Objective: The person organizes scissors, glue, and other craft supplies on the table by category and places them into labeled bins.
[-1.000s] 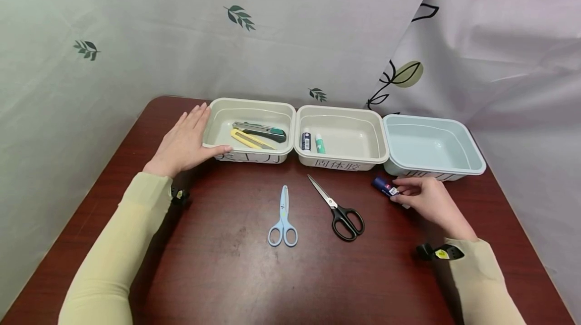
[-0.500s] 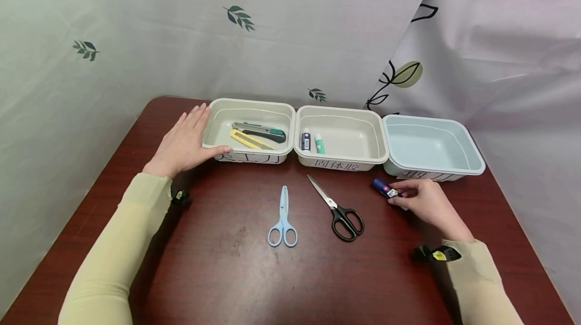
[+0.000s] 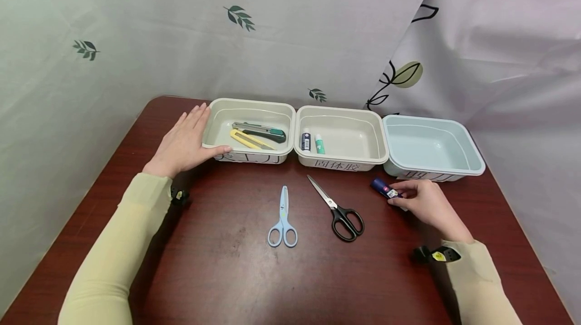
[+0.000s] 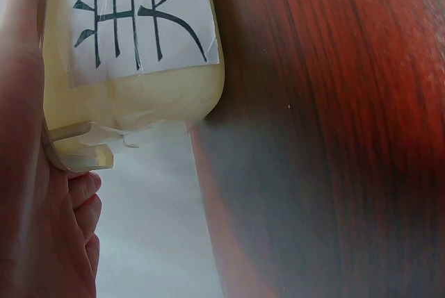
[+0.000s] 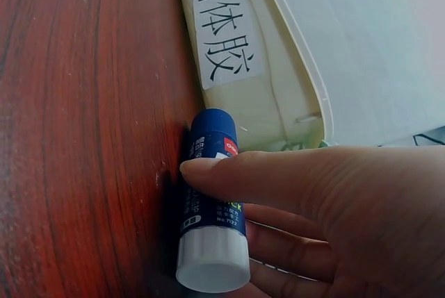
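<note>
My right hand [image 3: 427, 203] pinches a dark blue glue stick [image 3: 382, 187] low over the table, in front of the blue bin [image 3: 436, 171]. In the right wrist view the thumb lies across the label of the glue stick [image 5: 212, 204], its white end toward the camera. At the left, my left hand [image 3: 183, 141] rests against the corner of the left beige bin [image 3: 254, 103], fingers straight along its side and thumb on the front rim. That bin holds a yellow box cutter [image 3: 245, 139] and a grey-and-green one [image 3: 265, 132].
Between the hands lie light blue scissors [image 3: 283, 219] and black-handled scissors [image 3: 340, 216]. The middle beige bin [image 3: 340, 109] holds a dark glue stick [image 3: 306, 141] and a green one [image 3: 320, 144]. A patterned cloth [image 3: 181, 37] hangs behind the bins.
My right hand and the glue stick in it have shifted very slightly left since one second ago. The left hand, bins and scissors stay in place.
</note>
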{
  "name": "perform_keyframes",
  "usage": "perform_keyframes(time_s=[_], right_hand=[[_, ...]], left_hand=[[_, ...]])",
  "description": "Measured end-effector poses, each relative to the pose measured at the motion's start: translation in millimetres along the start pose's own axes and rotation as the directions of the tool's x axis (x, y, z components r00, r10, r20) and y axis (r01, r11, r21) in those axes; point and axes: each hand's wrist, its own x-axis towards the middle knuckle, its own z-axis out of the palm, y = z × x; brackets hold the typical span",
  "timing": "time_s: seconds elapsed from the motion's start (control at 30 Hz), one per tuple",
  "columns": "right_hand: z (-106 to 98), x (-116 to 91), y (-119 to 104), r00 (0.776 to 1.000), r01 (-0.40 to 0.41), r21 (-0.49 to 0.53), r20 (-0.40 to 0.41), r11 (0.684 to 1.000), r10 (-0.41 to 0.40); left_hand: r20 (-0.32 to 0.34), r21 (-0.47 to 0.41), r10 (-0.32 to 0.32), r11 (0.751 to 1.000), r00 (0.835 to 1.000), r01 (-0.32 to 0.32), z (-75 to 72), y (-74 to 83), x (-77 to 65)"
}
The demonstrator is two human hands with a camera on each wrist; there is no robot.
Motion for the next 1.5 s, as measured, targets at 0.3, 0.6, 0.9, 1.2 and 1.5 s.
perform_keyframes(time_s=[0.3,0.6,0.9,1.2,1.5], right_hand=[[-0.2,-1.2,-0.6,1.0,0.008,0.0,-0.007,1.0,-0.008],[-3.5,-3.4,-3.7,0.999,0.032,-0.004,-0.034,0.999,-0.032],[-6.4,-3.1,-10.5,0.999,0.038,-0.009,-0.037,0.999,-0.038],[-10.2,-4.3,-21.8,0.996,0.066,-0.002,-0.053,0.998,-0.066],[-17.4,-3.2,-34.8,0.991,0.106,-0.023,-0.074,0.994,-0.108]], left_hand=[[-0.001,-0.005,0.002,1.0,1.0,-0.002,0.1,0.3,-0.5],[-0.001,-0.005,0.002,1.0,1.0,-0.002,0.1,0.4,-1.2],[-0.003,-0.008,0.001,1.0,1.0,-0.001,0.1,0.5,-1.5],[-0.001,-0.007,0.0,1.0,1.0,0.0,-0.7,1.2,-1.3],[0.01,-0.015,-0.004,1.0,1.0,0.004,-1.2,2.3,-0.7]])
